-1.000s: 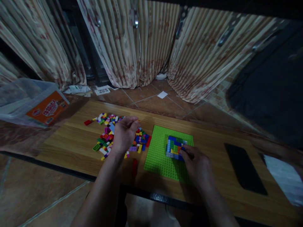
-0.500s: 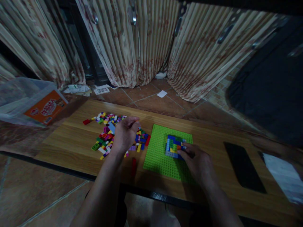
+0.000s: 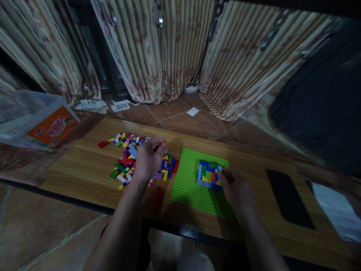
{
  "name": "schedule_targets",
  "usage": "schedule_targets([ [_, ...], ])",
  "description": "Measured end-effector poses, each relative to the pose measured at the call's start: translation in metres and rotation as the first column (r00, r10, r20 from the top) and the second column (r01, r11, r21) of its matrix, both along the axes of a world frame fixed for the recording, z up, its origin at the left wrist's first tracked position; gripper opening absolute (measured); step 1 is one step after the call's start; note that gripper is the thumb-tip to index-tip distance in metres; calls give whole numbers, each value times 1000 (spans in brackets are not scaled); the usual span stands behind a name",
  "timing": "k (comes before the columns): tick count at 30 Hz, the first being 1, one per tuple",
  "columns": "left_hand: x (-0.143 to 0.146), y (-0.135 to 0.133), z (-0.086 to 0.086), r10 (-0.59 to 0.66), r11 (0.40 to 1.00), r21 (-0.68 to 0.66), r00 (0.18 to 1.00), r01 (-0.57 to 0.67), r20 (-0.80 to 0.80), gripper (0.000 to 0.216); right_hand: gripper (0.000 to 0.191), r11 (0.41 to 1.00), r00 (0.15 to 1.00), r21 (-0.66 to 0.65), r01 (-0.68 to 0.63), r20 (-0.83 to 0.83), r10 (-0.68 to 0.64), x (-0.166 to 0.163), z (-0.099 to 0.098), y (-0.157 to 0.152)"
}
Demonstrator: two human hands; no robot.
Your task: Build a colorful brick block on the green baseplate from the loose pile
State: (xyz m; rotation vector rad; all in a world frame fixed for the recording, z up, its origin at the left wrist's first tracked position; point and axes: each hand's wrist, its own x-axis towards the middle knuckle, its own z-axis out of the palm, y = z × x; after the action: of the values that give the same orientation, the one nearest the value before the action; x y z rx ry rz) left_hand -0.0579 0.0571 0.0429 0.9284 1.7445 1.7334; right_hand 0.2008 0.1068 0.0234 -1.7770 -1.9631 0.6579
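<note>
Left hand: my left hand (image 3: pixel 149 156) hangs over the right part of the pile, fingers curled and thumb drawn toward them; I cannot tell whether they pinch a brick.
Right hand: my right hand (image 3: pixel 238 190) is at the build's right side, thumb and forefinger close together at its edge; I cannot tell whether they grip a brick or only touch.
Build: the build (image 3: pixel 208 175) sits on the plate, nearer its far right corner than its near left one; blue and light blue run round the border, with green, yellow and orange inside.
Plate: the green plate (image 3: pixel 184 194) lies flat on the table (image 3: pixel 79 162), its near edge close to the table's near edge.
Pile: the mixed bricks of the pile (image 3: pixel 124 165) spread loose left of the plate, partly hidden by my left hand and wrist.
Red bricks: one long red brick (image 3: pixel 176 166) lies just beside the plate's left edge; another (image 3: pixel 159 195) lies near the table's near edge.
Slab: a black slab (image 3: pixel 290 199) lies toward the table's right edge.
Bin: a clear bin (image 3: pixel 17 139) stands beyond the table's far left corner.
</note>
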Motion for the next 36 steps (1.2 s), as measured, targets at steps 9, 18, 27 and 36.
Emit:
schedule_targets([
  [9, 0, 2, -5, -19, 1000, 9, 999, 19, -33, 17, 41, 1000, 1000, -9, 3, 15, -3, -1, -4, 1],
  [18, 0, 1, -7, 4, 1000, -3, 999, -4, -45, 19, 41, 1000, 999, 4, -15, -36, 15, -3, -7, 1],
  [27, -6, 0, -7, 6, 999, 34, 999, -4, -38, 18, 50, 991, 999, 133, 23, 22, -26, 3, -2, -1],
  [36, -17, -4, -6, 49, 997, 57, 999, -49, -4, 15, 26, 878, 864, 233, -419, -195, 464, -63, 4, -68],
])
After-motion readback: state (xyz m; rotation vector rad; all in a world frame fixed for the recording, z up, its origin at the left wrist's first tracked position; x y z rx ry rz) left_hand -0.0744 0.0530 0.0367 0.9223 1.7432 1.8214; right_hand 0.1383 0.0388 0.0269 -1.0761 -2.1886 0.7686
